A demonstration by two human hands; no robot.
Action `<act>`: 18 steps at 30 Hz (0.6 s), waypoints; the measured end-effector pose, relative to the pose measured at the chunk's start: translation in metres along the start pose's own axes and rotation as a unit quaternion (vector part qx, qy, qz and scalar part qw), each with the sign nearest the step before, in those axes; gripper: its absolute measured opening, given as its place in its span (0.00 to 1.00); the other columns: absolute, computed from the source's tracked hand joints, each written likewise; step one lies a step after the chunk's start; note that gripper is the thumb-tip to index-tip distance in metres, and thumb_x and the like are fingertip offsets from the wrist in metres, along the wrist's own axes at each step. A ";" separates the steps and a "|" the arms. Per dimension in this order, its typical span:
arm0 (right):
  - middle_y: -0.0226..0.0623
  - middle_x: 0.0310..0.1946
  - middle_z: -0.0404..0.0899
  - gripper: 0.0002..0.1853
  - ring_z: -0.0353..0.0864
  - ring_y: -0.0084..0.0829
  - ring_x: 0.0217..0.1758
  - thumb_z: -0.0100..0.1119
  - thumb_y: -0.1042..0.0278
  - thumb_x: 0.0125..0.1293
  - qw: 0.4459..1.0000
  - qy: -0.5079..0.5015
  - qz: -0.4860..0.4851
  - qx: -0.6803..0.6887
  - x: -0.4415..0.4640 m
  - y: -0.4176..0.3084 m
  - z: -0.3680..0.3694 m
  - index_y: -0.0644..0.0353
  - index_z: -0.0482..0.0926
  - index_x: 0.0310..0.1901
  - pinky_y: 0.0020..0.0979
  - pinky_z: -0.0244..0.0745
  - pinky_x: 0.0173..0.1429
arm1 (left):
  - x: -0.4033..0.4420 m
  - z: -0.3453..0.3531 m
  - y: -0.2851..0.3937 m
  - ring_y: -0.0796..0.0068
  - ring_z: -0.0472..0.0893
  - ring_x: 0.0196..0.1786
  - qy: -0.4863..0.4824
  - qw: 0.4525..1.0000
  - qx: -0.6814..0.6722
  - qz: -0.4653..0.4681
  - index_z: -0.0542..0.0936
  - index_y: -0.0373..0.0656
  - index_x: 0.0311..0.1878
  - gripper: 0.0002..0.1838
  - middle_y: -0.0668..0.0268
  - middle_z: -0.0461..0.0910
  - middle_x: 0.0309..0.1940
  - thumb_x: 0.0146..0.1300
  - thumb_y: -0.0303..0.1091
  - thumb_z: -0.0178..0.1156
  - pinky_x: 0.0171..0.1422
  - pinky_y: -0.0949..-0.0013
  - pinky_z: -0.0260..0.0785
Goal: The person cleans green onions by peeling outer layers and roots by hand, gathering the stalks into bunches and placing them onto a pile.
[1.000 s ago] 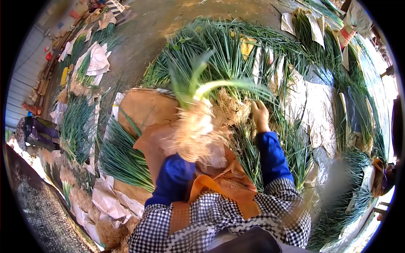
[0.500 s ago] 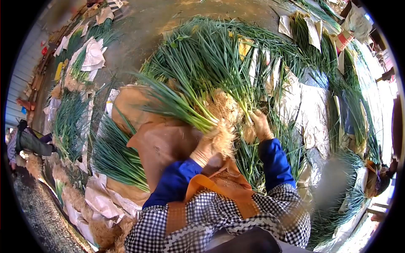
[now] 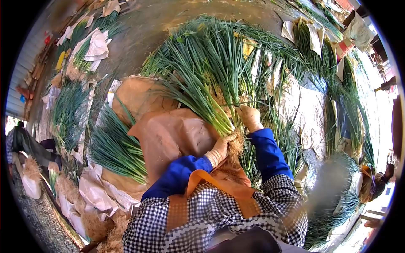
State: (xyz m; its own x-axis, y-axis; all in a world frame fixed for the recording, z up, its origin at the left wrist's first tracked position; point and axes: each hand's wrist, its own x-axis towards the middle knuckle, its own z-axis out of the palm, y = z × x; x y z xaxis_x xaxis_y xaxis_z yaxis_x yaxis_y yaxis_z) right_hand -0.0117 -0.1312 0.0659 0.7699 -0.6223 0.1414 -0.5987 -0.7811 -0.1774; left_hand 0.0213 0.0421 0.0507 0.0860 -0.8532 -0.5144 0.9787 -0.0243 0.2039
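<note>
My left hand (image 3: 220, 151) is closed round the root end of a bunch of scallions (image 3: 219, 120), whose green leaves point up and to the left. Its tan, hairy roots (image 3: 237, 143) hang out beside my fingers. Just to the right and a little higher, my right hand (image 3: 249, 118) has its fingers curled round some scallion stalks next to that bunch; its fingertips are partly hidden. Beyond both hands spreads a large pile of scallions (image 3: 206, 55). A brown apron (image 3: 168, 135) covers my lap beneath the left forearm.
More scallions (image 3: 116, 147) lie on sacking to my left. Pale sacks (image 3: 301, 114) and further scallions (image 3: 350, 109) are on the right. A wet concrete floor (image 3: 147, 25) shows at the back. Parts of other people appear at the far left and far right edges.
My left hand has moved right with its bunch, whose leaves have swung right and more upright. My right hand has come left and slightly up, closer to the bunch.
</note>
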 end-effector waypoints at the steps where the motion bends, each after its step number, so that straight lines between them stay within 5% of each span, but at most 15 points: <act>1: 0.35 0.16 0.73 0.15 0.74 0.37 0.18 0.53 0.54 0.63 0.999 -0.005 -0.015 0.034 -0.004 0.000 -0.013 0.54 0.72 0.24 0.36 0.70 0.23 | 0.001 0.000 -0.001 0.72 0.77 0.40 0.005 0.999 0.000 0.036 0.74 0.41 0.45 0.11 0.68 0.76 0.36 0.58 0.26 0.58 0.47 0.69 0.72; 4: 0.31 0.15 0.69 0.09 0.73 0.31 0.17 0.53 0.57 0.62 0.981 0.111 -0.149 -0.055 -0.034 0.026 -0.029 0.51 0.72 0.30 0.31 0.69 0.20 | 0.003 0.002 0.003 0.72 0.76 0.42 0.002 0.997 -0.018 0.073 0.74 0.42 0.45 0.12 0.68 0.76 0.37 0.57 0.24 0.58 0.49 0.69 0.72; 6: 0.30 0.15 0.68 0.07 0.74 0.30 0.17 0.53 0.59 0.61 0.992 -0.002 -0.077 -0.096 -0.055 0.043 -0.043 0.51 0.73 0.31 0.31 0.69 0.19 | -0.004 0.008 0.005 0.73 0.76 0.43 -0.019 0.996 -0.042 0.074 0.74 0.43 0.45 0.12 0.68 0.76 0.38 0.56 0.24 0.59 0.50 0.70 0.71; 7: 0.29 0.17 0.72 0.05 0.75 0.30 0.18 0.53 0.60 0.61 0.973 0.072 -0.167 -0.140 -0.064 0.049 -0.048 0.49 0.75 0.32 0.33 0.70 0.19 | 0.002 0.003 0.005 0.73 0.77 0.41 -0.038 0.996 -0.053 0.057 0.75 0.42 0.44 0.12 0.68 0.76 0.37 0.55 0.25 0.60 0.49 0.70 0.72; 8: 0.28 0.21 0.76 0.05 0.78 0.31 0.22 0.52 0.63 0.60 0.998 0.008 -0.025 -0.063 -0.077 0.051 -0.052 0.51 0.76 0.31 0.33 0.72 0.22 | 0.007 -0.002 0.002 0.73 0.77 0.41 -0.038 0.996 -0.055 0.053 0.75 0.42 0.44 0.12 0.68 0.76 0.37 0.55 0.25 0.60 0.49 0.70 0.72; 9: 0.29 0.23 0.77 0.04 0.79 0.32 0.24 0.52 0.64 0.60 0.987 -0.078 -0.010 -0.143 -0.085 0.058 -0.048 0.51 0.76 0.31 0.34 0.73 0.23 | 0.006 -0.001 0.003 0.73 0.77 0.40 -0.032 0.996 -0.046 0.068 0.75 0.42 0.43 0.11 0.68 0.76 0.36 0.55 0.25 0.60 0.48 0.70 0.72; 11: 0.32 0.25 0.79 0.05 0.82 0.35 0.29 0.51 0.66 0.60 0.950 -0.225 0.055 -0.211 -0.096 0.091 -0.040 0.49 0.79 0.34 0.35 0.75 0.27 | -0.001 0.009 0.010 0.74 0.77 0.38 -0.020 0.996 -0.059 0.057 0.77 0.41 0.41 0.09 0.68 0.77 0.34 0.55 0.26 0.60 0.46 0.71 0.72; 12: 0.32 0.27 0.80 0.06 0.82 0.36 0.31 0.50 0.65 0.61 0.905 -0.320 0.199 -0.196 -0.093 0.120 -0.022 0.48 0.78 0.34 0.37 0.75 0.28 | -0.001 0.008 0.007 0.74 0.77 0.38 -0.019 0.996 -0.060 0.055 0.77 0.41 0.41 0.09 0.68 0.77 0.34 0.55 0.26 0.60 0.46 0.71 0.72; 14: 0.32 0.33 0.81 0.08 0.81 0.37 0.34 0.49 0.62 0.63 0.977 -0.120 -0.024 -0.173 -0.105 0.126 -0.013 0.50 0.78 0.37 0.36 0.76 0.34 | 0.011 0.000 0.004 0.74 0.77 0.39 -0.019 0.990 -0.021 0.137 0.76 0.40 0.42 0.10 0.68 0.77 0.35 0.56 0.26 0.60 0.45 0.71 0.72; 15: 0.34 0.38 0.81 0.11 0.81 0.38 0.36 0.51 0.58 0.64 0.957 -0.132 0.225 0.127 -0.078 0.059 -0.064 0.50 0.78 0.43 0.33 0.75 0.39 | 0.021 -0.015 0.001 0.71 0.77 0.41 -0.032 0.993 -0.001 0.111 0.74 0.40 0.46 0.12 0.67 0.76 0.38 0.58 0.26 0.58 0.50 0.68 0.72; 16: 0.38 0.38 0.81 0.15 0.81 0.37 0.37 0.53 0.55 0.63 0.967 -0.020 0.109 0.231 -0.070 0.044 -0.060 0.50 0.76 0.48 0.32 0.75 0.43 | 0.015 -0.010 0.004 0.71 0.77 0.43 -0.020 0.997 0.000 0.071 0.74 0.40 0.47 0.13 0.66 0.76 0.39 0.58 0.26 0.58 0.51 0.68 0.71; 17: 0.41 0.38 0.81 0.17 0.81 0.36 0.38 0.53 0.54 0.63 0.924 -0.069 0.195 0.320 -0.053 0.008 -0.081 0.52 0.75 0.50 0.32 0.74 0.44 | 0.015 -0.012 0.002 0.72 0.76 0.44 -0.017 0.996 0.004 0.090 0.74 0.40 0.48 0.14 0.67 0.76 0.40 0.58 0.26 0.58 0.51 0.68 0.71; 18: 0.40 0.40 0.81 0.20 0.81 0.34 0.40 0.53 0.52 0.64 0.935 -0.063 0.176 0.300 -0.040 0.017 -0.052 0.54 0.74 0.53 0.32 0.75 0.46 | 0.018 -0.011 0.001 0.72 0.76 0.44 -0.016 0.993 0.008 0.114 0.73 0.40 0.48 0.14 0.67 0.75 0.40 0.58 0.25 0.58 0.52 0.69 0.70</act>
State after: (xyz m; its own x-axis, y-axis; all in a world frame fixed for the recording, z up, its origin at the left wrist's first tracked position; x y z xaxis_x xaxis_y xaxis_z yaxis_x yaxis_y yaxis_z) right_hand -0.0647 -0.1223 0.1078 0.5905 -0.7952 -0.1378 -0.6174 -0.3351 -0.7117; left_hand 0.0256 0.0326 0.0327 0.2987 -0.8533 -0.4274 0.9315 0.1633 0.3250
